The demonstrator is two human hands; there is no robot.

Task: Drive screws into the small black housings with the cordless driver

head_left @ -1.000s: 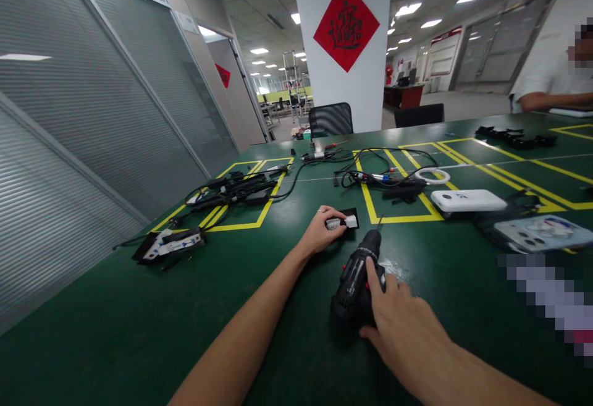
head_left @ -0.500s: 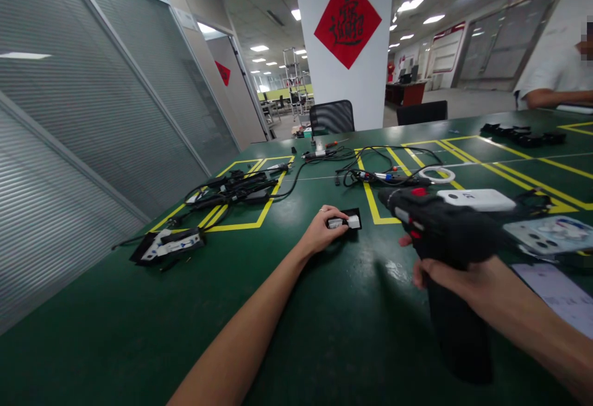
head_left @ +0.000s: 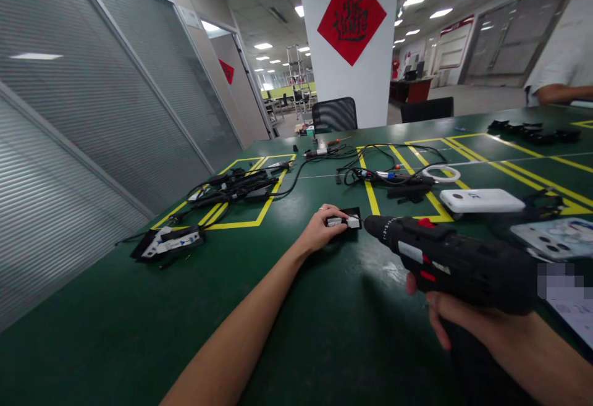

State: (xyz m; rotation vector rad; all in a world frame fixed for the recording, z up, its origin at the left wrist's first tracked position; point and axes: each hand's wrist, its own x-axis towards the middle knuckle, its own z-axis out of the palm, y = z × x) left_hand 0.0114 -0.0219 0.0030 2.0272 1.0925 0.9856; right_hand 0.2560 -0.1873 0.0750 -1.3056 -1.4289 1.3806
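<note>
A small white piece [head_left: 353, 222] sits against a black part [head_left: 354, 212] on the green table. My left hand [head_left: 323, 228] is closed over them, thumb and fingers pinching the white piece. In my right hand [head_left: 463, 316] is a black cordless drill [head_left: 445, 264] with red accents, gripped by its handle. Its chuck points left, and the thin bit ends close to the white piece; whether it touches I cannot tell.
Left of my hands lie a bundle of black cables [head_left: 236, 186] and a black-and-white part [head_left: 169, 242]. On the right are a white power bank [head_left: 482, 201], a phone [head_left: 556, 236], a white ring [head_left: 440, 174] and black parts [head_left: 532, 131]. A person's arm [head_left: 563, 93] rests at the far right.
The drill in my right hand has turned and come down, its tip now beside the white piece. My left hand has stayed in place.
</note>
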